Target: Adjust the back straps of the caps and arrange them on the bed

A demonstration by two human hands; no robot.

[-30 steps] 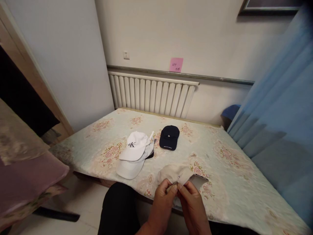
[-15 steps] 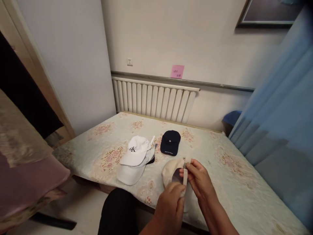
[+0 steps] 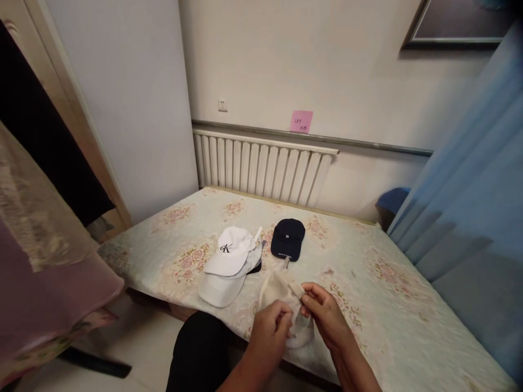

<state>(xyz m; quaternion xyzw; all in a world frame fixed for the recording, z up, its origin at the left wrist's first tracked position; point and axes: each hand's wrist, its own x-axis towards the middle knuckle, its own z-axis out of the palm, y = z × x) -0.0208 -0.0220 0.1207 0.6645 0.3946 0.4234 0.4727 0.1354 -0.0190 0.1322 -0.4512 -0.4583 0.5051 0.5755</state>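
A beige cap [image 3: 274,288] lies on the floral mattress [image 3: 368,283] near its front edge. My left hand [image 3: 269,329] is closed in a pinch on the cap's fabric at its near side. My right hand [image 3: 324,316] pinches the cap's back strap, fingers closed. Farther back lie a white cap with a black logo [image 3: 233,253], stacked on another white cap [image 3: 218,286], and a dark navy cap [image 3: 288,239].
A white radiator [image 3: 263,166] runs along the back wall with a pink sticky note [image 3: 301,121] above it. A blue curtain [image 3: 469,218] hangs at the right. Pink and beige bedding [image 3: 44,272] sits at the left. My dark-trousered knee [image 3: 200,348] is below.
The beige cap has been turned and lowered onto the mattress. My right hand came down from holding the strap upright, and both hands now pinch the cap closer together.
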